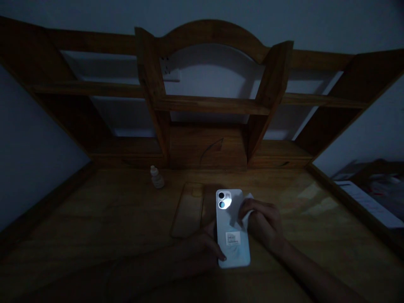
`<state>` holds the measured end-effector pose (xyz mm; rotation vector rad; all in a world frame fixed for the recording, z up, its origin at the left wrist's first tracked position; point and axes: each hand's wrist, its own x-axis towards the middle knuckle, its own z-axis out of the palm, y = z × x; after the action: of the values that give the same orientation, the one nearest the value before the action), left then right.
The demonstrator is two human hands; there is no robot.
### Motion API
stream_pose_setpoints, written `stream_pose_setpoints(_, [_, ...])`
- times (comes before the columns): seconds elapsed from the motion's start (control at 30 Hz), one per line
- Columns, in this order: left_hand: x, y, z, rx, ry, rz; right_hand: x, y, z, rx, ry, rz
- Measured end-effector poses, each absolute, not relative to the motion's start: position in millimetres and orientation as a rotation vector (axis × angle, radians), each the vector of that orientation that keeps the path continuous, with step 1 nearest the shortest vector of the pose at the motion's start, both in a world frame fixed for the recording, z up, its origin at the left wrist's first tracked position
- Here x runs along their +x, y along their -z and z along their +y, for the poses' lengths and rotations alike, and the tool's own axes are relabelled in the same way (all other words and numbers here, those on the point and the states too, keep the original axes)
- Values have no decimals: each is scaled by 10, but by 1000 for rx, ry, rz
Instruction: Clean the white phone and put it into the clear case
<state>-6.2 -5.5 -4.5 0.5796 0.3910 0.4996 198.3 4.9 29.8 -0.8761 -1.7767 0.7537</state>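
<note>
A white phone lies face down on the wooden desk, its two camera lenses at the far end and a small label on its back. My left hand grips the phone's left edge near the bottom. My right hand presses a white cloth or tissue against the phone's right side. A clear phone case lies flat just left of the phone. The scene is very dark.
A small white bottle stands on the desk behind the case. A wooden shelf unit rises at the back, with a wall socket behind it. Papers lie off the desk's right edge.
</note>
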Motion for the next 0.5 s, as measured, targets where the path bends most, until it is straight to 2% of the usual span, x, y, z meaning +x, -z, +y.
stream_pose_setpoints(0.5, [-52,54,-33,597,-522,410,1935,-320,96,-989,-603,-1640])
